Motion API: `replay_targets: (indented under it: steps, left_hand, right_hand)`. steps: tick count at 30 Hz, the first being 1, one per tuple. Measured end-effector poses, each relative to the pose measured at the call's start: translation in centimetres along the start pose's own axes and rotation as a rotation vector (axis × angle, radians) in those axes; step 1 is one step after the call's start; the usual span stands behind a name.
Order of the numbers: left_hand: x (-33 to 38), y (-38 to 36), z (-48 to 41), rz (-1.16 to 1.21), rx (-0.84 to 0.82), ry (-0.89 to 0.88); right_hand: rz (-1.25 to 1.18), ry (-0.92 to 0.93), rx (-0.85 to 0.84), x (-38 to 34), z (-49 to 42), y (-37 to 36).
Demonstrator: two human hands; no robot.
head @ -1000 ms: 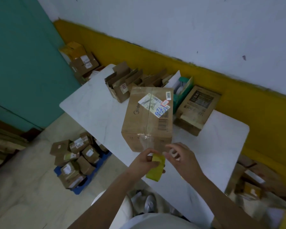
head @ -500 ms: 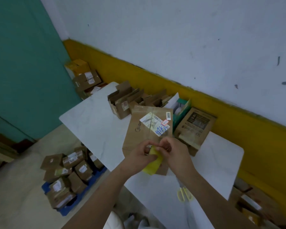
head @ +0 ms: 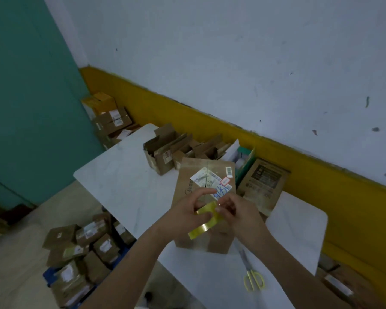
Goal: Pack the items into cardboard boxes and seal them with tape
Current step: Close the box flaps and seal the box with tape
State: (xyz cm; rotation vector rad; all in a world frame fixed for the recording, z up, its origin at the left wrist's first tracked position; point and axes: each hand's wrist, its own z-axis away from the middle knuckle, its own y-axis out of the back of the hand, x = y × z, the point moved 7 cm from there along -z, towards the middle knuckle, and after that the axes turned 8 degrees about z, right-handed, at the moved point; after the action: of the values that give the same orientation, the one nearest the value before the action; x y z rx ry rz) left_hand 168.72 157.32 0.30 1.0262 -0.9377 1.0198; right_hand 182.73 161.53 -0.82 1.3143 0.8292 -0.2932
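Above a white table (head: 125,181) by a yellow-banded wall (head: 210,126), left hand (head: 187,216) and right hand (head: 241,214) seemingly pinch yellow tape (head: 204,221).

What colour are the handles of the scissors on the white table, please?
Yellow; the scissors show best in head view.

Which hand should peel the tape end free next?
Right, probably: the right hand has fingers on the edge of the tape roll, while the left hand grips the roll.
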Motion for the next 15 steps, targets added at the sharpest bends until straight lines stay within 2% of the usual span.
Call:
replay_targets:
  steps: [4, 7, 10, 13, 15]
  left_hand:
    - [0.2, 0.4, -1.1, -0.082, -0.042, -0.037]
    - [1.7, 1.0, -2.7, -0.268, -0.044, -0.118]
    - [3.5, 2.9, -4.7, -0.499, 0.076, -0.112]
    - [4.7, 5.9, -5.7, -0.66, 0.158, -0.099]
    - [5.1, 8.2, -5.7, -0.746, 0.199, -0.088]
  right_hand:
    - [-0.073, -0.052, 0.074, 1.0, -0.2, 0.4]
    - [-0.215, -0.103, 0.139, 1.8, -1.2, 2.5]
    - [-0.314, -0.175, 0.154, 3.0, -3.2, 5.3]
    - [-0.386, -0.259, 0.287, 5.5, -5.2, 8.7]
    - [-0.458, -0.348, 0.316, 7.4, -6.0, 9.9]
